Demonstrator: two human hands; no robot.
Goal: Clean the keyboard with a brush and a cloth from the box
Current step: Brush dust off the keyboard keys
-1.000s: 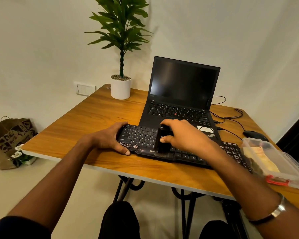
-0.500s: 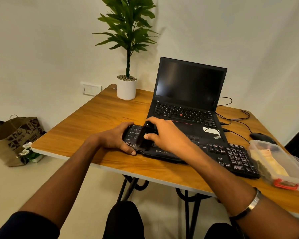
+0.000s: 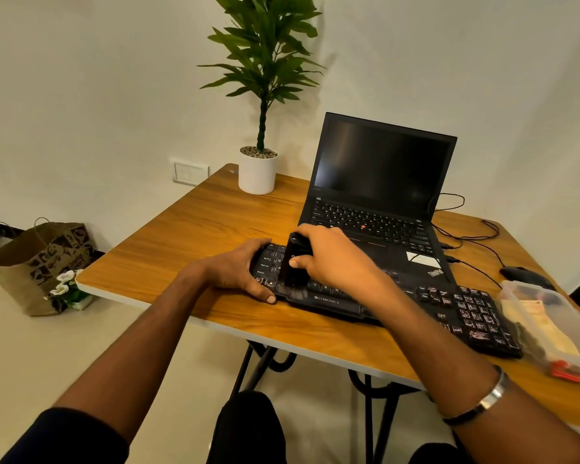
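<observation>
A black keyboard (image 3: 462, 306) lies along the front of the wooden table (image 3: 198, 229). My left hand (image 3: 238, 272) grips the keyboard's left end, thumb on its front edge. My right hand (image 3: 332, 259) holds a black brush (image 3: 293, 266) upright, its bristles down on the keys near the left end. A clear plastic box (image 3: 549, 329) with an orange latch stands at the right edge of the table; something yellowish lies inside it.
An open black laptop (image 3: 379, 182) sits just behind the keyboard. A potted plant (image 3: 258, 169) stands at the back corner. Cables (image 3: 472, 236) and a dark mouse (image 3: 523, 274) lie at the right rear. A paper bag (image 3: 37, 262) is on the floor at the left.
My right hand has drawn the brush from the keyboard's middle towards its left end. My left hand stays on the left end. The view has shifted leftwards.
</observation>
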